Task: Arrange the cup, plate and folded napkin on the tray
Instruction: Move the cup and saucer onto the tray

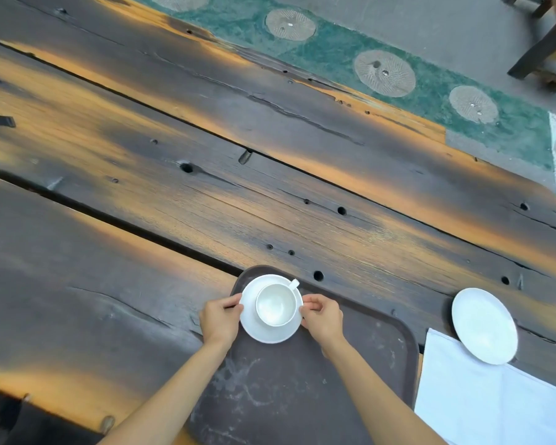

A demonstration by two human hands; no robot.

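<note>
Nearest, 1 dark brown tray (302, 396), scuffed, long axis running away toward the upper left. At its far corner, 1 white saucer (272, 334) with 1 empty white cup (276, 304) upright on it, handle pointing up-right. Left hand (220, 319) and right hand (322, 317) pinching opposite saucer rims, fingers curled closed. Right of the tray, 1 white folded napkin (482, 403), 1 white plate (484, 326) overlapping its far corner. All on 1 weathered plank table (206, 187).
</note>
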